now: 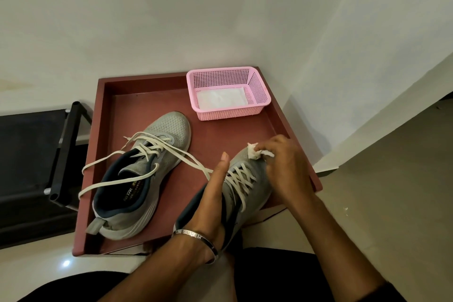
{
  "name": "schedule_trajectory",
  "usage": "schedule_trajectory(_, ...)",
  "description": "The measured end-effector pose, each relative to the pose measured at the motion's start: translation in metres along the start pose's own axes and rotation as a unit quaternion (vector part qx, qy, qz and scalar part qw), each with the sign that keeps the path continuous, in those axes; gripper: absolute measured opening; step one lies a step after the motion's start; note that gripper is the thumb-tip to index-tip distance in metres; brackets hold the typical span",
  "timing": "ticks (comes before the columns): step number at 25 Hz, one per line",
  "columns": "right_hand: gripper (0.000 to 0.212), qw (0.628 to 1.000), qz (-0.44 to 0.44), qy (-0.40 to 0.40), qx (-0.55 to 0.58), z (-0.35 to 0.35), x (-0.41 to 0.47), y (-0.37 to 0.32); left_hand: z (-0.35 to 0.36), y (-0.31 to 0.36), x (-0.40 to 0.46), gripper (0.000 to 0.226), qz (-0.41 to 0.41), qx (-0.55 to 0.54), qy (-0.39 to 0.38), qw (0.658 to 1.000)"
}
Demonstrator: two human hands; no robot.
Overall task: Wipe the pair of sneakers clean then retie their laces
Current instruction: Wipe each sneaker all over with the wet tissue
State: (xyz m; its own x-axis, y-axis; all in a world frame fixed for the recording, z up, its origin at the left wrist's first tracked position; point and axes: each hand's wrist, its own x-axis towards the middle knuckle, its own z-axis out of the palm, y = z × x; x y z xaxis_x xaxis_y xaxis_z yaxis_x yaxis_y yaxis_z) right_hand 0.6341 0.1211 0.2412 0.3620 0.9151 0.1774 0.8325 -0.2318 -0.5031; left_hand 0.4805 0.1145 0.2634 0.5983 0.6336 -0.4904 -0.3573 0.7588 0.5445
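Held sneaker (247, 186): grey mesh, toe pointing away from you, long axis tilted slightly right, over the tray's near right corner. Your left hand (215, 193) grips its collar, thumb straight; your right hand (286, 167) pinches a crumpled white wipe (255, 153) against the toe. Second sneaker (142, 174): unlaced, flat on red-brown tray (220, 135). Pink perforated basket (228, 93): far right corner.

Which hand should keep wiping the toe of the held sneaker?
Right. The right hand already pinches the white wipe against the toe of the held sneaker. The left hand is occupied, gripping that sneaker at its collar to steady it.
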Motion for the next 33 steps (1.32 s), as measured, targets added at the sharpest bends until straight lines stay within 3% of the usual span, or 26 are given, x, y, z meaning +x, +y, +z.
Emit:
schedule_trajectory(4,0.027,0.997,-0.036,-0.061,0.012,0.007,-0.004,-0.009,-0.003,0.0,0.002,0.066,0.007,-0.012,-0.012,1.0)
schedule_trajectory(8,0.026,0.999,0.027,0.011,0.022,0.002,0.006,0.004,-0.004,-0.001,0.0,0.068,-0.001,0.031,-0.019,0.999)
schedule_trajectory(11,0.027,0.997,-0.026,-0.076,0.015,0.009,-0.004,-0.008,-0.004,0.0,0.001,0.066,0.012,0.007,-0.02,1.0)
schedule_trajectory(15,0.025,0.998,0.05,0.021,0.012,0.004,0.01,0.01,-0.006,-0.001,0.002,0.072,-0.008,0.032,-0.015,0.999)
schedule_trajectory(19,0.027,0.997,-0.043,-0.072,-0.004,0.014,-0.004,-0.008,-0.004,-0.001,0.003,0.068,0.001,-0.016,-0.014,1.0)
schedule_trajectory(23,0.026,0.996,0.077,0.037,-0.002,0.006,0.013,0.01,-0.005,0.001,0.002,0.073,-0.008,0.037,-0.02,0.999)
schedule_trajectory(28,0.028,0.997,-0.03,-0.064,-0.006,0.014,0.002,-0.007,-0.004,0.001,0.001,0.071,-0.005,0.017,-0.016,1.0)
schedule_trajectory(31,0.026,0.996,0.083,0.026,-0.011,0.006,0.014,0.008,-0.004,0.001,0.0,0.074,-0.016,0.041,-0.016,0.999)
schedule_trajectory(33,0.025,0.997,0.075,0.013,0.013,0.007,0.007,0.005,-0.004,0.003,0.001,0.074,-0.024,0.028,-0.007,0.999)
